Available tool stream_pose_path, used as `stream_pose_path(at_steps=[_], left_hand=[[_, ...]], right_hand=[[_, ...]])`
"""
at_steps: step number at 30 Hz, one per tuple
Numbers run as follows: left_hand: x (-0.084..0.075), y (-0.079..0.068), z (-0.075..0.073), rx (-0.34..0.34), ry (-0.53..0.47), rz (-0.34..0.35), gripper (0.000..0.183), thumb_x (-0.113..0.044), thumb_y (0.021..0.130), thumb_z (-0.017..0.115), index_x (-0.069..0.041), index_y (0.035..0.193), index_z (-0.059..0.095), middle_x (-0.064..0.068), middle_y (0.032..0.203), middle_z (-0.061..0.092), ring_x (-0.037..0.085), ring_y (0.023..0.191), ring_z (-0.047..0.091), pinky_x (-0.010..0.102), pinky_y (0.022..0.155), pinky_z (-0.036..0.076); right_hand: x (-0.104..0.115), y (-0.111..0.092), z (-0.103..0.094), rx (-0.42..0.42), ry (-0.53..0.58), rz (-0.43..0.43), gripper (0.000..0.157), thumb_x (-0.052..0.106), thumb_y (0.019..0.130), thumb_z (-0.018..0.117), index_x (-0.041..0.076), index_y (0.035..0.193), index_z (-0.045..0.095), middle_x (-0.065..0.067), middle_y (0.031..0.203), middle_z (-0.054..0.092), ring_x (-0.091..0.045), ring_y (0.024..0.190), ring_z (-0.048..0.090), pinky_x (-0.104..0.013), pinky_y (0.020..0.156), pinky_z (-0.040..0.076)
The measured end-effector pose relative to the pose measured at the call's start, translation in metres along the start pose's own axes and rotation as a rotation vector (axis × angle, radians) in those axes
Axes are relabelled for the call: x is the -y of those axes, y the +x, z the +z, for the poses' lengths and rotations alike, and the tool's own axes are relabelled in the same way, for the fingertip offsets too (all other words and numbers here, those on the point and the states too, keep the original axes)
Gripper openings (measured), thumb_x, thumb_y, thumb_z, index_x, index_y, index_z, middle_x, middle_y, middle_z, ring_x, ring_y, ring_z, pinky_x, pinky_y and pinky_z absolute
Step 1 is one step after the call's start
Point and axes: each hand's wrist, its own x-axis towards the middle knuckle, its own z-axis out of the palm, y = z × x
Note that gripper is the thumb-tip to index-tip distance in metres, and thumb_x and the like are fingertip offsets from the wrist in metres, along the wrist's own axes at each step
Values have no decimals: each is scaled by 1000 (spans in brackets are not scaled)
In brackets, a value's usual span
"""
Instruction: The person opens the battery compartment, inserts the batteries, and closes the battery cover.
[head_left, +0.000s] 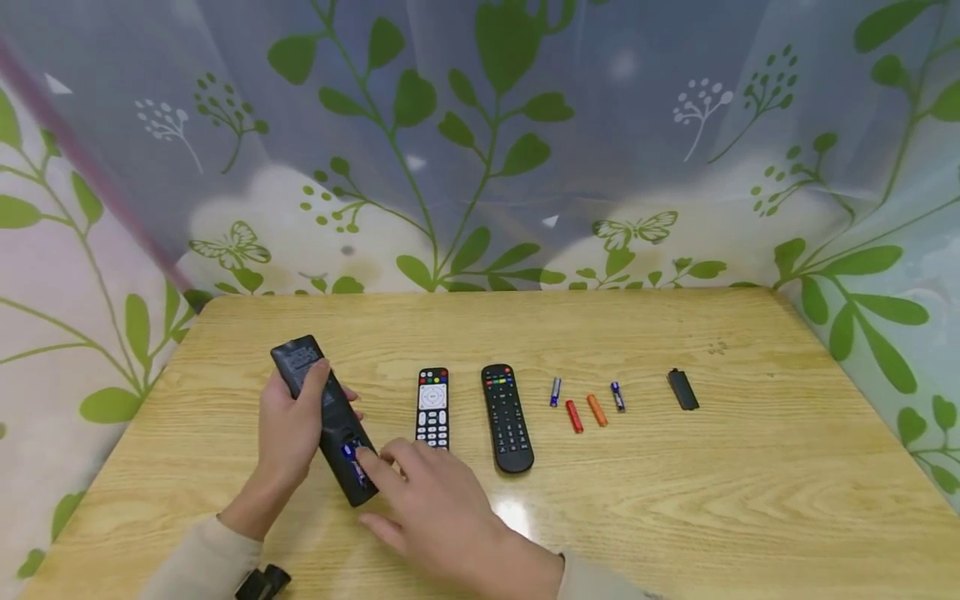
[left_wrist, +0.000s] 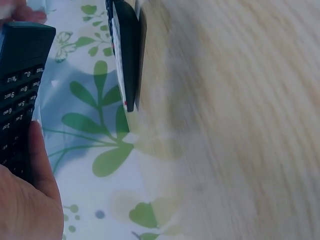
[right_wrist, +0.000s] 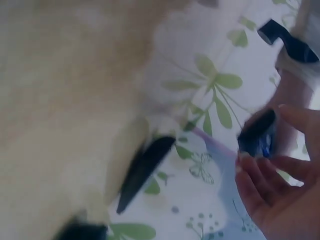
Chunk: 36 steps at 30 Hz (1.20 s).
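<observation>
My left hand grips a black remote control, back side up, over the table's left part. Its thumb lies across the back, and the fingers are under the far side. In the remote's uncovered battery compartment sit blue batteries; fingers partly hide them. My right hand reaches in from the right, its index finger touching the batteries. The left wrist view shows the remote's keypad facing away from the head camera. In the right wrist view, the remote's end is beside my right fingers.
A black remote with white keys lies partly behind my right hand. Right of it are another black remote, loose blue, red and orange batteries, and a black battery cover. Patterned curtain borders the wooden table.
</observation>
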Motion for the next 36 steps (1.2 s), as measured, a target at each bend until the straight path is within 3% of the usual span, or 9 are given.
stream_pose_path(at_steps=[6, 16, 25, 31, 36], left_hand=[[-1, 2, -3, 20, -4, 2, 31, -30, 102, 45, -2, 114, 42, 11, 79, 66, 28, 62, 68, 40, 60, 59], [-1, 2, -9, 38, 27, 7, 33, -33, 102, 46, -2, 111, 45, 11, 78, 66, 28, 63, 69, 40, 60, 58], [-3, 1, -8, 70, 74, -2, 41, -35, 102, 45, 2, 119, 40, 14, 83, 66, 27, 67, 69, 39, 62, 59], [-3, 0, -11, 55, 69, 18, 37, -34, 102, 45, 0, 118, 41, 12, 82, 67, 27, 66, 69, 39, 61, 59], [-3, 1, -14, 48, 33, 20, 35, -34, 102, 46, -1, 115, 43, 10, 80, 67, 26, 66, 69, 39, 61, 59]], right_hand=[[-28, -3, -18, 18, 36, 9, 39, 39, 93, 62, 16, 124, 61, 1, 113, 56, -10, 88, 58, -20, 66, 51], [-103, -20, -41, 20, 51, 69, 36, 24, 92, 65, 11, 125, 62, -8, 123, 56, -20, 99, 60, -33, 68, 56], [-170, -53, -64, 65, -24, 283, 35, 22, 94, 63, 6, 125, 60, -13, 125, 54, -29, 108, 57, -41, 66, 55], [-201, -76, -80, 117, -24, 401, 38, 21, 95, 59, 4, 129, 56, -17, 129, 51, -35, 114, 53, -51, 76, 53], [-227, -97, -93, 178, -35, 479, 46, 23, 96, 58, 2, 136, 48, -24, 138, 42, -46, 121, 43, -62, 88, 43]])
